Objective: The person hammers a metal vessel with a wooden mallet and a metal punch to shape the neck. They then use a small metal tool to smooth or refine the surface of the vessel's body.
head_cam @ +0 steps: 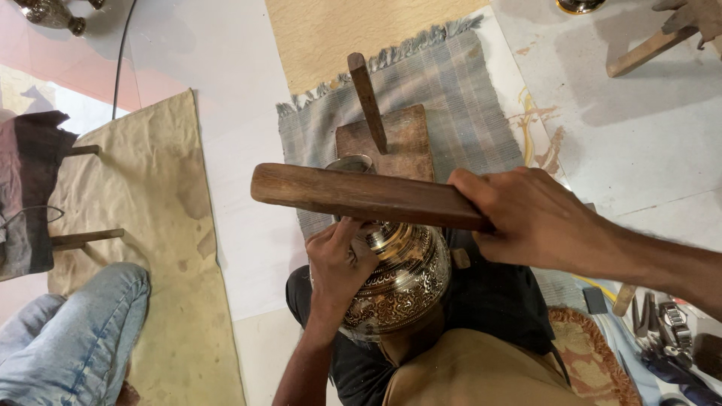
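On the person's lap, at the centre of the head view, sits an engraved metal pot (402,282), rounded, brass and silver in tone, with dense patterned bands. All positions below are given relative to this pot.

Left hand (340,259): pressed against the pot's left shoulder, fingers curled over the upper surface near the neck. It grips the pot; whether it also pinches a small tool is not visible.

Right hand (530,218): above and to the right of the pot, closed firmly around one end of a long wooden mallet (361,197). The mallet lies roughly horizontal directly over the pot's neck, its free end extending to the pot's upper left.

Beyond the pot, a wooden block (406,143) rests on a grey fringed cloth (466,98) on the floor. A wooden stake (367,101) rises from the block, tilted slightly.

Left of the pot, well apart, a tan cloth (162,225) covers the floor; another person's knee in blue jeans (83,338) rests on its lower edge.

Right of the pot, low down, assorted small tools (665,331) lie in a cluster.
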